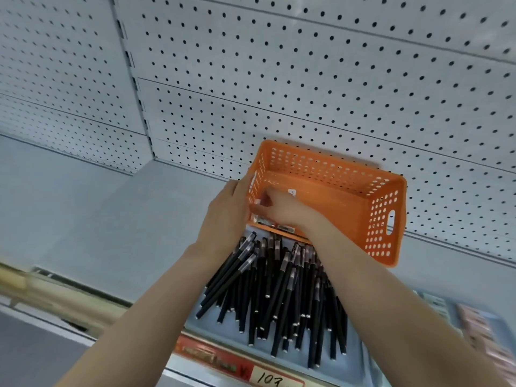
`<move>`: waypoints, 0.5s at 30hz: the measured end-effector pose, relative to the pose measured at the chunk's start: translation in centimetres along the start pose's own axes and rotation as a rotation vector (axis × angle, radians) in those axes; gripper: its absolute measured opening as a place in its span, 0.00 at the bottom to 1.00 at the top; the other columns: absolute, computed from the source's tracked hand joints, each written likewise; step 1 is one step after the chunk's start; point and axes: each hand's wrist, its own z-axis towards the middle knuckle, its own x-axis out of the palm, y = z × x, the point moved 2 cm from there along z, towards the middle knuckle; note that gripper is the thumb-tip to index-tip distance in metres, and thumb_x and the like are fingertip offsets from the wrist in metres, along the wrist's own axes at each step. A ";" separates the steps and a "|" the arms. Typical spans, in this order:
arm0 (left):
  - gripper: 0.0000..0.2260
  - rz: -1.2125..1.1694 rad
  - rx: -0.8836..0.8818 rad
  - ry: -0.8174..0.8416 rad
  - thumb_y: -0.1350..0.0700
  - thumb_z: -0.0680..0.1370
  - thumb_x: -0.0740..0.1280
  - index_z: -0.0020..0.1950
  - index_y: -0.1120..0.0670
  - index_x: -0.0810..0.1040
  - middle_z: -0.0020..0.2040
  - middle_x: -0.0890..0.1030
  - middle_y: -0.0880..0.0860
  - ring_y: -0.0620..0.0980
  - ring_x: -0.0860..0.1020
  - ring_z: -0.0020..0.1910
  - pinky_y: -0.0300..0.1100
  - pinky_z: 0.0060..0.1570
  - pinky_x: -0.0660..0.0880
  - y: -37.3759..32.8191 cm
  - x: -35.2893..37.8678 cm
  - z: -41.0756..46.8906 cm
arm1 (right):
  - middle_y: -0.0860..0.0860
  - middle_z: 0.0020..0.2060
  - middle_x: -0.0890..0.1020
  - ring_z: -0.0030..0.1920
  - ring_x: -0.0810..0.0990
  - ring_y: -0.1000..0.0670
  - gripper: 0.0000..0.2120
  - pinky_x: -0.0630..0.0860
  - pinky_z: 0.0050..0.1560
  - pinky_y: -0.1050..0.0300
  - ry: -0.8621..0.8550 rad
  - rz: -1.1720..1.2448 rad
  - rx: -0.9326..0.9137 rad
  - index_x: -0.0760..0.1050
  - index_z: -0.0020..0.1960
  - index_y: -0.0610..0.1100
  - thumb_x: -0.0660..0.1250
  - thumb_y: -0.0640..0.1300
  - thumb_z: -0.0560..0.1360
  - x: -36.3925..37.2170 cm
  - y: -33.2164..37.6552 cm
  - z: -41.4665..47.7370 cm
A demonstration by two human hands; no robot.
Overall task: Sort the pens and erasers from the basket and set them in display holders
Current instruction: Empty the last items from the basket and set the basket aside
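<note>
The orange basket (pixel 349 196) sits tipped on the shelf (pixel 97 219), far side against the pegboard (pixel 307 79). The left hand (pixel 227 210) grips its left end. The right hand (pixel 279 208) reaches inside with fingers curled over small erasers (pixel 262 219); I cannot tell whether it holds one. Black pens (pixel 279 289) lie heaped just near of the basket.

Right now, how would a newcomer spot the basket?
Find the grey shelf below the white pegboard. Behind the heap of black pens is the orange basket, the only bright orange, hole-sided box, the left hand on its left rim.
</note>
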 end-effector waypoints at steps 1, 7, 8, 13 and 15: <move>0.25 0.000 -0.001 0.001 0.63 0.80 0.61 0.76 0.52 0.62 0.57 0.75 0.56 0.53 0.77 0.49 0.42 0.44 0.72 0.0 -0.1 -0.1 | 0.54 0.52 0.76 0.51 0.75 0.51 0.20 0.72 0.53 0.55 0.012 0.007 0.011 0.70 0.66 0.45 0.65 0.54 0.79 0.1 0.2 -0.1; 0.27 0.015 0.025 -0.031 0.63 0.79 0.63 0.77 0.52 0.63 0.56 0.76 0.57 0.55 0.77 0.48 0.42 0.43 0.69 0.1 0.0 -0.7 | 0.48 0.66 0.76 0.61 0.75 0.45 0.22 0.68 0.58 0.55 0.096 0.061 0.071 0.68 0.72 0.47 0.62 0.53 0.81 0.3 0.6 -0.7; 0.26 0.013 0.028 -0.038 0.63 0.79 0.63 0.77 0.52 0.62 0.55 0.76 0.56 0.55 0.77 0.48 0.42 0.42 0.69 0.1 0.1 -0.7 | 0.47 0.67 0.75 0.62 0.75 0.45 0.22 0.69 0.59 0.54 0.091 0.065 0.056 0.69 0.72 0.47 0.63 0.52 0.80 0.3 0.7 -0.9; 0.26 0.013 0.038 -0.038 0.62 0.80 0.62 0.77 0.51 0.61 0.57 0.75 0.56 0.55 0.78 0.49 0.43 0.44 0.73 0.1 -0.1 -0.9 | 0.51 0.63 0.77 0.53 0.76 0.52 0.23 0.70 0.57 0.56 0.114 0.101 0.018 0.71 0.69 0.50 0.70 0.50 0.76 -0.2 0.6 -1.1; 0.26 0.008 0.030 -0.024 0.61 0.80 0.62 0.78 0.50 0.60 0.57 0.75 0.56 0.54 0.77 0.50 0.45 0.45 0.75 0.1 -0.2 -0.9 | 0.53 0.59 0.79 0.51 0.77 0.54 0.20 0.71 0.54 0.57 0.107 0.095 0.007 0.73 0.66 0.51 0.71 0.49 0.75 -0.5 0.2 -1.1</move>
